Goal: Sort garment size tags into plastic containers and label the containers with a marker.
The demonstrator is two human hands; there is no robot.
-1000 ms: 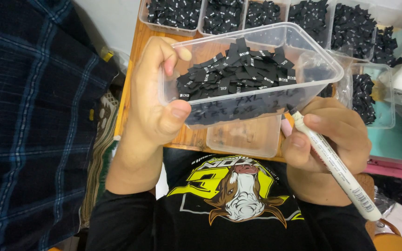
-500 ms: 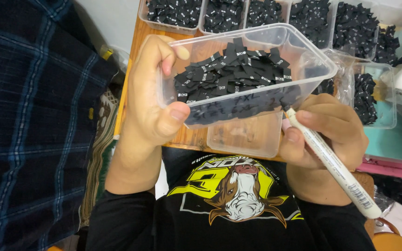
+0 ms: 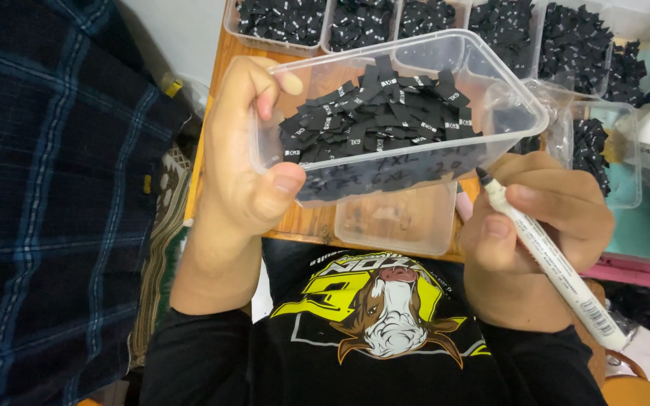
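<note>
My left hand (image 3: 238, 177) grips the left end of a clear plastic tub (image 3: 513, 105), thumb on its near wall and fingers over the rim. The tub is tilted toward me and holds several small black fabric labels (image 3: 385, 113). Dark handwriting marks the tub's near wall. My right hand (image 3: 536, 225) holds a white marker pen (image 3: 551, 259) with its black tip close to the tub's right near corner.
A row of clear tubs (image 3: 280, 22) filled with black labels lines the back of a wooden table (image 3: 310, 222). An empty clear tub (image 3: 396, 218) lies under the held one. A dark plaid cloth (image 3: 47, 188) hangs at the left.
The marker tip has drawn back from the tub's near wall toward its right corner. The tub has risen a little in my left hand.
</note>
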